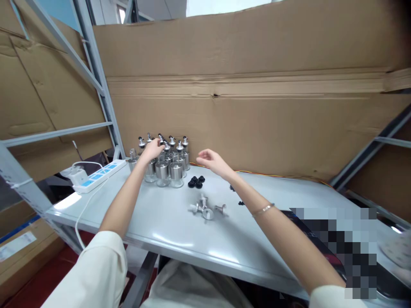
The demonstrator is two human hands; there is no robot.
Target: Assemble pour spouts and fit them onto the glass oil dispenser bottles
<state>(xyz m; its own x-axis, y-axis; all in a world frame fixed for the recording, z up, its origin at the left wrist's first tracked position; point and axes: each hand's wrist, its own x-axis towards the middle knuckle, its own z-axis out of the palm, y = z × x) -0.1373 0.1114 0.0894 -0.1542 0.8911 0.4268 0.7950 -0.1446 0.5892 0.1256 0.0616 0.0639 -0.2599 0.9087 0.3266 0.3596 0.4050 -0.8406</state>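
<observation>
Left of centre, bottles (176,172): glass with metal sleeves, grouped on the table (150,226); several carry spouts (180,146).
Left hand (152,150): over the cluster, fingers bent at a spout; gripping or just near it, can't tell.
Right hand (212,162): mid-frame above the table, fingers loosely curled, look released, nothing seen in them.
Good handling: probably keep left wrist high over the front row, pinch one spout squarely, steady that bottle by its sleeve with the right; close-packed neighbours could tip.
Black caps (195,182): small group, centre of frame.
Loose metal pieces (208,214): below the caps, shapes blurred.
Hidden: rear bottles behind left hand and front row; small black pieces (241,203) partly behind right forearm.
Lower right: pixelated patch (362,252), contents unreadable.
</observation>
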